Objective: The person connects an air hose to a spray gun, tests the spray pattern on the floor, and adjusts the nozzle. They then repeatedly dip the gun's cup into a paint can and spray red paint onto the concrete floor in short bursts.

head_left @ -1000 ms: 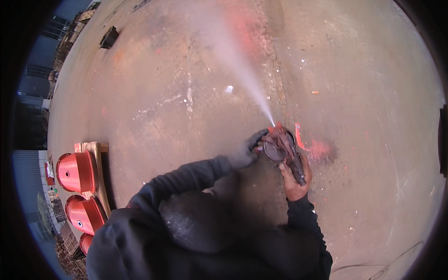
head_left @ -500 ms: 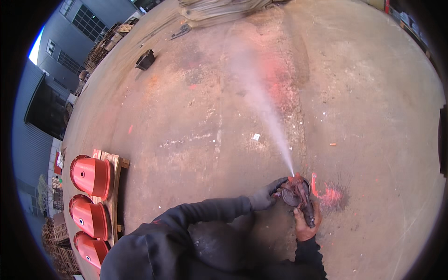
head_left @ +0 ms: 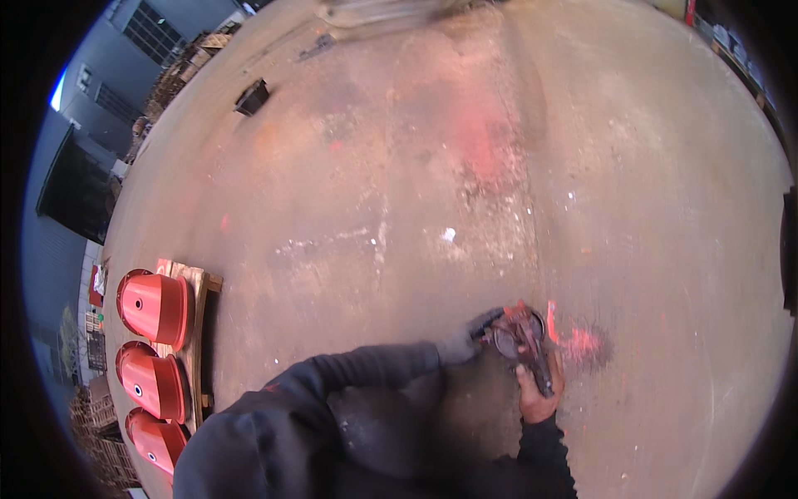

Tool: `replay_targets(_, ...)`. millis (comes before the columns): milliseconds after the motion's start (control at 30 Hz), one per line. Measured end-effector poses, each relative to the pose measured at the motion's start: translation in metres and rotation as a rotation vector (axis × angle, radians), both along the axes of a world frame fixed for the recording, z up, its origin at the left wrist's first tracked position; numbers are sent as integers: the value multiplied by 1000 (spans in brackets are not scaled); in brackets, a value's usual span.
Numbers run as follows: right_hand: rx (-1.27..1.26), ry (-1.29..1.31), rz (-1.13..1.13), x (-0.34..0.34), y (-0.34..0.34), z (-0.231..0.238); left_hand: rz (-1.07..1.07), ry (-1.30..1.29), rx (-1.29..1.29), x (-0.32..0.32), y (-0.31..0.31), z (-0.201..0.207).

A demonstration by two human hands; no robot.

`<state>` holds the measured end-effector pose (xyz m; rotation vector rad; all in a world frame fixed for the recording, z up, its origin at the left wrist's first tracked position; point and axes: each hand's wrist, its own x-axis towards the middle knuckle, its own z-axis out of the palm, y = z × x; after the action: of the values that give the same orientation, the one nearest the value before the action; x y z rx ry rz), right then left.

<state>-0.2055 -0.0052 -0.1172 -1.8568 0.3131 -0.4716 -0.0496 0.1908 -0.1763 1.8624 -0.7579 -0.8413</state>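
Observation:
A paint-caked spray gun (head_left: 525,333) with a round dark cup is held low over the ground, right of centre, its red-stained nozzle facing away from me. My right hand (head_left: 539,401), bare, is closed round its handle. On the other side my left hand (head_left: 467,342), in a grey and black glove, has its fingers closed on the gun's front left side; blur hides their exact grip. No spray shows at the nozzle. Just right of the gun, a bright red paint splatter (head_left: 587,344) marks the ground.
At the left, several red painted rounded housings (head_left: 151,306) stand on a wooden pallet (head_left: 202,333). A black bucket (head_left: 252,97) sits farther off. Red overspray stains the concrete ground (head_left: 332,249) ahead. A large draped sheet (head_left: 382,10) lies at the far edge; buildings (head_left: 50,191) line the left.
The white spray plume from the nozzle has stopped. Both hands and the gun sit slightly farther left in view, and the whole scene has shifted a little left.

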Motion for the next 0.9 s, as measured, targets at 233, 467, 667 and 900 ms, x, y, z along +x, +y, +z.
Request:
replay_targets(233, 181, 67, -61, -6, 6, -12, 64, 253, -193, -5, 2, -13)
replay_targets(467, 157, 59, -73, -3, 4, -9, 36, 166, -205, -2, 2, -6)
replay_targets(667, 182, 41, -85, 1, 7, -1, 102, 225, -190, -5, 0, -3)
replay_targets(900, 90, -6, -108, 1, 6, 0, 99, 303, -212, -6, -3, 9)
